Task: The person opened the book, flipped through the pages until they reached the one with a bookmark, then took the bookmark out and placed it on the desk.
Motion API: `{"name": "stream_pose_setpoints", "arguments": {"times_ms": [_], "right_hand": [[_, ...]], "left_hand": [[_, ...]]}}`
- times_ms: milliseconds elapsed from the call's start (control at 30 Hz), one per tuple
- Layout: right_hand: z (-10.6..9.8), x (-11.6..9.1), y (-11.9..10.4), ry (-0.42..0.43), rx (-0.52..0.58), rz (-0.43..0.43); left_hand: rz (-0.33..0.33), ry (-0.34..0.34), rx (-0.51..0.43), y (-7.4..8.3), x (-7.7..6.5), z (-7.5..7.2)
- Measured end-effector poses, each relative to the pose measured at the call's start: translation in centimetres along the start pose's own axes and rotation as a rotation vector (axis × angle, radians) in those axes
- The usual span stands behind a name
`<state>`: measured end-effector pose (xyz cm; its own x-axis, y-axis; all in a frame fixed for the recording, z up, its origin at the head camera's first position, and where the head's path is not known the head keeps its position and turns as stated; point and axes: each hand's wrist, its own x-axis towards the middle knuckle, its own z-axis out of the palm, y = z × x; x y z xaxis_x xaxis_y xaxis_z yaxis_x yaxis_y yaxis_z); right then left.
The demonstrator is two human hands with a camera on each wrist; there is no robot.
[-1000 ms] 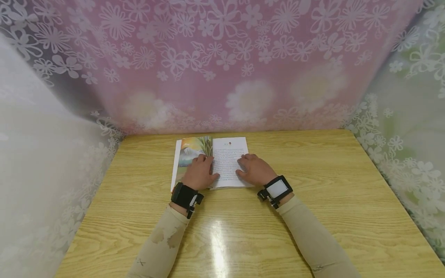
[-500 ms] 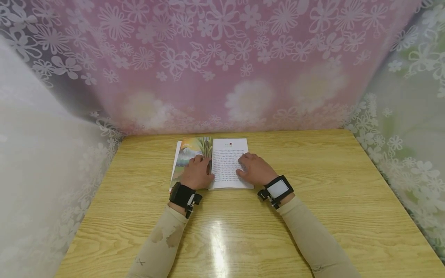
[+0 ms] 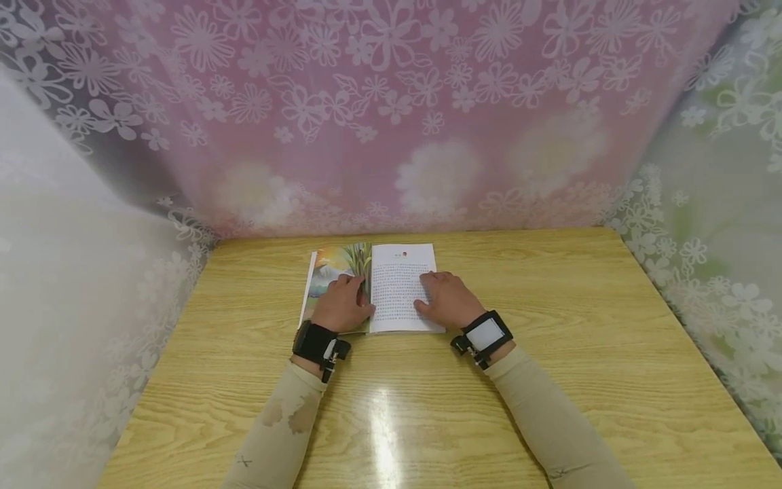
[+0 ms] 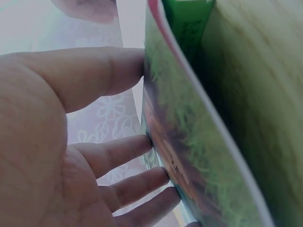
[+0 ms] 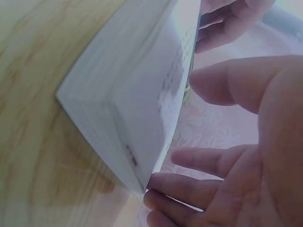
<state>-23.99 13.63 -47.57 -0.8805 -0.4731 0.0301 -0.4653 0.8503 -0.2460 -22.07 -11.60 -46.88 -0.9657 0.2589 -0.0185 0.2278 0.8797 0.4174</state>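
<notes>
The left hand (image 3: 342, 304) is resting on the picture page (image 3: 330, 261), the right hand (image 3: 451, 300) on the text page's (image 3: 397, 292) outer side, thumbs and fingers apart, clamping nothing (probably just keeping pages flat); beneath them, the spread book (image 3: 370, 261) is lying on the table (image 3: 550, 292).

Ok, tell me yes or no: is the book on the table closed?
No, the book lies open, an illustrated page beside a page of text.

Enclosed by a pink flower-printed curtain (image 3: 391, 122) behind, whitish curtains (image 3: 721, 224) at sides; furnished with a wood-grain table (image 3: 550, 292), showing bright glare (image 3: 383, 435).
</notes>
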Motion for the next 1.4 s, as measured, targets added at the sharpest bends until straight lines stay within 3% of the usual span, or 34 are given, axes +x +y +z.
{"name": "stream_pose_setpoints", "arguments": {"times_ms": [300, 567, 700, 867, 1000, 1100, 1300, 1400], "right_hand": [[0.1, 0.0, -0.4, -0.01, 0.053, -0.06], [0.6, 0.1, -0.2, -0.01, 0.041, -0.081], [0.6, 0.2, -0.3, 0.006, 0.023, -0.09], [0.4, 0.3, -0.2, -0.011, 0.058, -0.053], [0.4, 0.4, 0.2, 0.002, 0.127, -0.023], [0.5, 0.4, 0.3, 0.007, 0.153, -0.008], [0.6, 0.4, 0.5, -0.012, 0.098, -0.023], [0.7, 0.3, 0.5, -0.02, 0.066, -0.043]], "left_hand": [[0.024, -0.006, 0.012, -0.4, 0.1, 0.1], [0.216, -0.101, 0.02, 0.8, -0.1, -1.2], [0.231, -0.121, 0.046, 1.8, -0.4, -1.2], [0.306, 0.02, 0.125, 1.7, 0.1, -0.9], [0.429, 0.153, 0.108, 1.8, 0.5, -1.3], [0.475, 0.244, 0.075, 1.8, 0.9, -1.4], [0.438, 0.503, 0.042, 1.1, 1.6, -1.9], [0.389, 0.543, 0.123, 0.4, 1.6, -2.1]]}}
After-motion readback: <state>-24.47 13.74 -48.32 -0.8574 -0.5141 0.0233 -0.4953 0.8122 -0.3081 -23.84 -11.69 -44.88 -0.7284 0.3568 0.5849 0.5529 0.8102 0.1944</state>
